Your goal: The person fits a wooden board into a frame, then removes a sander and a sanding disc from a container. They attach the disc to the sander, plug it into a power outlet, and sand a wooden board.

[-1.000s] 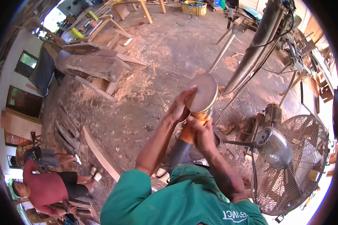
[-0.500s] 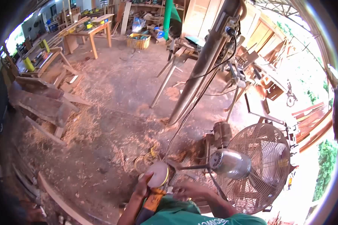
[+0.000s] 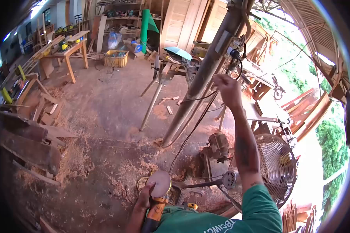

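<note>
My left hand [image 3: 144,195] grips a disc sander near its head. The orange-and-black sander [image 3: 156,211] lies against my body with its round pale sanding disc [image 3: 161,184] facing up and a yellow rim showing. My right hand [image 3: 228,91] is raised at the end of an outstretched arm, in front of the metal post [image 3: 202,83]. Its fingers are drawn together; whether anything is between them is hidden. Just above that hand, a dark plug [image 3: 234,53] with a black cable sits in a fitting on the post.
A large caged fan [image 3: 278,171] stands close on my right, beside a dusty motor [image 3: 219,146]. Cables [image 3: 190,136] run down along the post. Sawdust and shavings cover the floor [image 3: 105,116]. Timber [image 3: 31,143] lies left; a yellow crate [image 3: 116,58] and wooden table [image 3: 68,48] stand farther back.
My right hand has risen from beside the sander up to the post, arm now stretched out. My left hand still holds the sander. The view has turned slightly right.
</note>
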Available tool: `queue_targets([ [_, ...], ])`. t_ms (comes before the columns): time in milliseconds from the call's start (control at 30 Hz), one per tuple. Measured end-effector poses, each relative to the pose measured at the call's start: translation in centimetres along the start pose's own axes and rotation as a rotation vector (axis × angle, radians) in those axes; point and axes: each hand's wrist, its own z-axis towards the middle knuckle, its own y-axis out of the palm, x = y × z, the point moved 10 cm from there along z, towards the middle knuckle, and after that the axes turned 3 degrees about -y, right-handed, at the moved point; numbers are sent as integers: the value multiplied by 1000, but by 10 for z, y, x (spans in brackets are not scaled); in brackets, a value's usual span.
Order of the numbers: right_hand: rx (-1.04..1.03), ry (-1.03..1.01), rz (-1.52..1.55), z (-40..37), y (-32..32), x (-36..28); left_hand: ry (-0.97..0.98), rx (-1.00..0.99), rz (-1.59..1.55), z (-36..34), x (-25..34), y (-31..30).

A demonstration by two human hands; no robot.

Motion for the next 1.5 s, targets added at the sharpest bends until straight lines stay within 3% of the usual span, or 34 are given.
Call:
queue_targets([
  [100,-124,274,-510,19,1,92,-36,-75,86,6,12,-4],
  [167,-12,193,-487,5,-18,113,-30,-28,107,4,26,1],
  [233,-99,243,-492,-7,-14,119,-6,44,74,-5,45,4],
  [300,20,105,-590,-12,-27,86,-67,-77,30,7,39,-13],
  [400,299,191,-398,-6,-62,46,-8,-29,80,14,47,-21],
  [500,615,17,-336,5,-91,25,7,-28,108,18,58,-7],
  [633,426,150,-69,33,-84,42,-26,-13,75,19,44,-21],
  [867,394,31,-41,46,-94,51,-19,1,40,14,33,-29],
  [933,254,99,-245,49,-91,40,-15,2,54,15,28,-34],
  [967,263,100,-244,53,-98,41,-17,10,64,23,20,-45],
  [1033,520,90,-48,57,-134,46,-14,22,78,29,17,-53],
  [1100,490,54,-86,72,-148,55,-26,27,84,29,14,-54],
  [1167,-15,147,-19,95,-103,90,-41,26,89,26,12,-52],
  [1200,-103,202,56,92,-88,93,-46,23,93,25,13,-50],
  [1300,-78,136,-71,96,-70,90,-56,13,89,18,18,-46],
  [1333,51,157,-49,99,-77,105,-60,11,84,16,20,-44],
  [1367,148,-10,-203,107,-85,111,-62,8,83,12,23,-42],
  [1500,191,-10,-239,85,-104,54,-69,8,86,7,34,-35],
])
